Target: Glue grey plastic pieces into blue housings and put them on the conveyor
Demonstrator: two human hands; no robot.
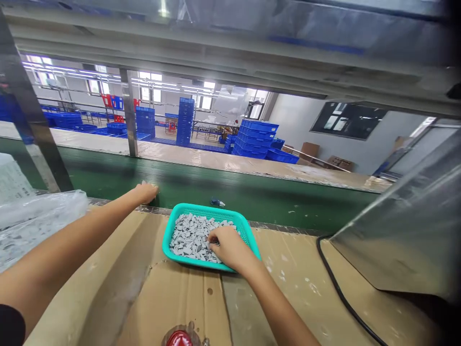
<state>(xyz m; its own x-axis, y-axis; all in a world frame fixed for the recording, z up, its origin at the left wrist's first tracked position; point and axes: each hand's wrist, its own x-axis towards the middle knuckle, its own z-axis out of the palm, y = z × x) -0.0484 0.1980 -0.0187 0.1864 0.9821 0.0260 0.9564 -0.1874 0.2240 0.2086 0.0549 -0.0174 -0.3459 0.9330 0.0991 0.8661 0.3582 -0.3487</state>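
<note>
The right hand [226, 247], fingers bunched, cannot be told to grip the grey pieces [189, 240] heaped in a teal mesh basket [201, 210], set within easy reach on a cardboard sheet [180, 298]. The left hand [146, 193] curls at the green conveyor belt [252, 202]; blue crates [254, 139] stand far beyond.

Teal mesh basket [201, 209], grey pieces [189, 239]

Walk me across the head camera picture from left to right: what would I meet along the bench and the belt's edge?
Clear plastic bag → left hand → teal plastic basket of grey pieces → black cable → sheet-metal cover
</note>
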